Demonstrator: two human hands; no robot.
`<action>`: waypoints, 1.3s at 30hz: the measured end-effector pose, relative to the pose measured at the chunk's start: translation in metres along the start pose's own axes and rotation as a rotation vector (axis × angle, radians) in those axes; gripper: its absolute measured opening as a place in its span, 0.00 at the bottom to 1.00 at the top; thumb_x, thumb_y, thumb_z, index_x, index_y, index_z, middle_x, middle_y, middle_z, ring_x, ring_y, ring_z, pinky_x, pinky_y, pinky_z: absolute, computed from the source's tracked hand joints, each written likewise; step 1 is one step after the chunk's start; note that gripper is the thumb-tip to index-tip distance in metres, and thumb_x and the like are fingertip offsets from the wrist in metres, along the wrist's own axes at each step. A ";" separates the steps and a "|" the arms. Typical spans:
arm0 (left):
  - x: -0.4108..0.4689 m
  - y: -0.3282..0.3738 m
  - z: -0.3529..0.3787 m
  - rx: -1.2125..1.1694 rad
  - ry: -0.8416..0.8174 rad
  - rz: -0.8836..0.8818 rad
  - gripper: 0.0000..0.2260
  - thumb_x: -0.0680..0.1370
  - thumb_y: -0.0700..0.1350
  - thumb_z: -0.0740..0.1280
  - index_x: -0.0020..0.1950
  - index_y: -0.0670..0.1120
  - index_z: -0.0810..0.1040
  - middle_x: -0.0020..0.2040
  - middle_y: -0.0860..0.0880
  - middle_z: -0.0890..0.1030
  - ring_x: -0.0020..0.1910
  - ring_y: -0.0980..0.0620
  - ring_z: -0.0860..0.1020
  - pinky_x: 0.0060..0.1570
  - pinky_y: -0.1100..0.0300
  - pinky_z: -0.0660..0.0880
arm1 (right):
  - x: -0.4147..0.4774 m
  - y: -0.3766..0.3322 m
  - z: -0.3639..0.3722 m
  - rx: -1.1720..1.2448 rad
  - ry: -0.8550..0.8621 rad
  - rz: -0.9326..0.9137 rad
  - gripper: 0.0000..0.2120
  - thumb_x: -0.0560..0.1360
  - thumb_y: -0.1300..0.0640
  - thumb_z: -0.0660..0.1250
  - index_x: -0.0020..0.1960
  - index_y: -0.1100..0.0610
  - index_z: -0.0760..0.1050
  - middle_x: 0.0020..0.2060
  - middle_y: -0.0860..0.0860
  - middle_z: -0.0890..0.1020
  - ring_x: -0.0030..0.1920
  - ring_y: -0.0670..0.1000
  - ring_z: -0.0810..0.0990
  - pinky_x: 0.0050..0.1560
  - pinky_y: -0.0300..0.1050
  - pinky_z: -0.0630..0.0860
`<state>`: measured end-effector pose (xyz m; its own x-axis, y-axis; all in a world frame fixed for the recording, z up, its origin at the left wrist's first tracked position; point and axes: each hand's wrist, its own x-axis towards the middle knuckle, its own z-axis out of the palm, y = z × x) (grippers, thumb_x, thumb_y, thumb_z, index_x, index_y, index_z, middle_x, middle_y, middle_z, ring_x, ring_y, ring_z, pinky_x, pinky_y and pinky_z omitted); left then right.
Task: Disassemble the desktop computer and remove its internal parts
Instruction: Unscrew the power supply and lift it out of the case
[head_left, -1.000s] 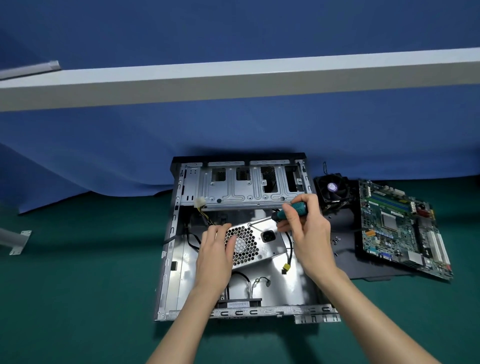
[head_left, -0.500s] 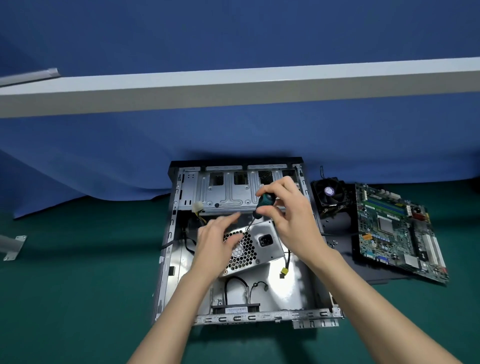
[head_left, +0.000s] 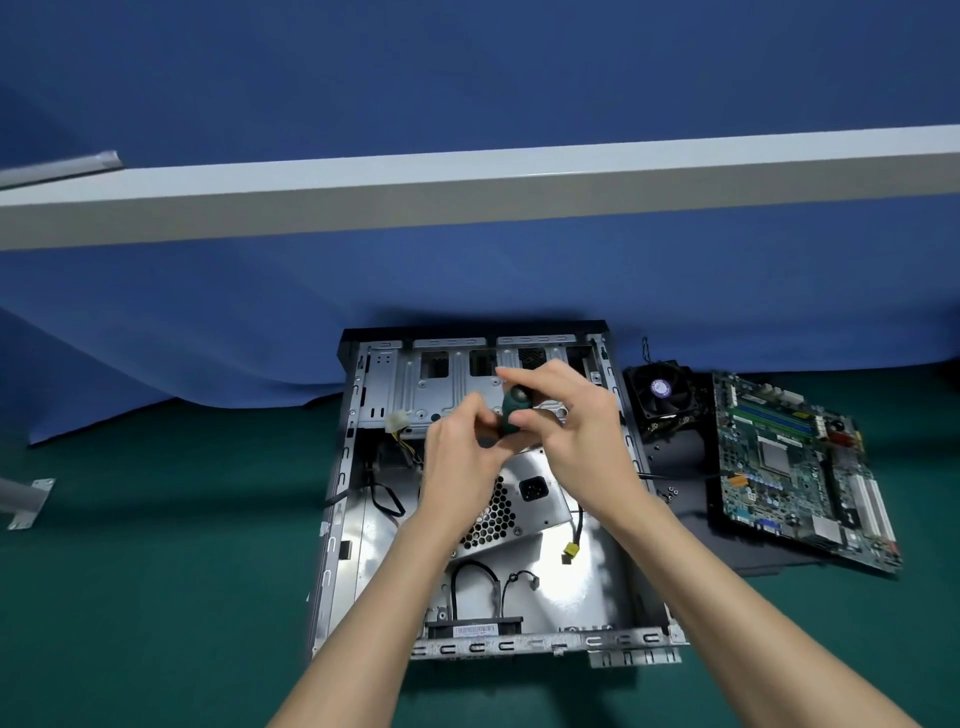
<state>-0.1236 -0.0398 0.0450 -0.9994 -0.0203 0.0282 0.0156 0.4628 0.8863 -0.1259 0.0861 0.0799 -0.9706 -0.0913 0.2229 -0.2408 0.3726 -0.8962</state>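
The open metal computer case (head_left: 337, 519) lies flat on the green mat. Inside it a silver power supply (head_left: 535, 499) sits tilted, honeycomb grille facing up. My right hand (head_left: 576, 415) grips the teal handle of a screwdriver (head_left: 511, 410) above the power supply's far edge. My left hand (head_left: 462, 452) has come up against the screwdriver's lower end, fingertips pinched there; the shaft and tip are hidden behind it. Loose black cables and a yellow connector (head_left: 570, 550) lie on the case floor.
A removed motherboard (head_left: 800, 467) lies on a dark panel to the right of the case, with a black cooler fan (head_left: 662, 397) behind it. Small screws (head_left: 670, 491) lie on that panel. A white beam (head_left: 467, 187) crosses overhead. Blue cloth hangs behind.
My left hand lifted off the power supply grille and rose to the screwdriver's lower end. My right hand raised the screwdriver and stood it more upright.
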 end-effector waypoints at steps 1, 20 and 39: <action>0.000 0.001 -0.001 -0.064 -0.016 -0.025 0.12 0.69 0.44 0.76 0.40 0.44 0.73 0.34 0.51 0.81 0.35 0.54 0.78 0.36 0.62 0.75 | 0.000 -0.001 -0.002 0.014 -0.016 -0.003 0.18 0.70 0.76 0.67 0.55 0.61 0.81 0.43 0.51 0.80 0.46 0.44 0.78 0.50 0.31 0.73; 0.013 -0.004 -0.014 -0.283 -0.234 -0.162 0.05 0.73 0.33 0.69 0.44 0.42 0.81 0.40 0.44 0.84 0.41 0.44 0.83 0.43 0.48 0.81 | 0.002 -0.001 -0.001 -0.128 -0.071 -0.023 0.18 0.69 0.57 0.75 0.58 0.54 0.81 0.51 0.50 0.73 0.54 0.49 0.73 0.58 0.38 0.69; 0.021 -0.007 -0.015 -0.235 -0.289 -0.109 0.10 0.72 0.32 0.70 0.41 0.48 0.78 0.35 0.52 0.83 0.36 0.62 0.81 0.36 0.69 0.76 | 0.004 0.004 0.000 0.030 -0.058 -0.003 0.14 0.72 0.64 0.71 0.56 0.52 0.81 0.54 0.46 0.77 0.58 0.43 0.75 0.59 0.34 0.69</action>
<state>-0.1438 -0.0566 0.0465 -0.9626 0.2077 -0.1738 -0.1182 0.2554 0.9596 -0.1308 0.0870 0.0775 -0.9682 -0.1456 0.2037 -0.2426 0.3440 -0.9071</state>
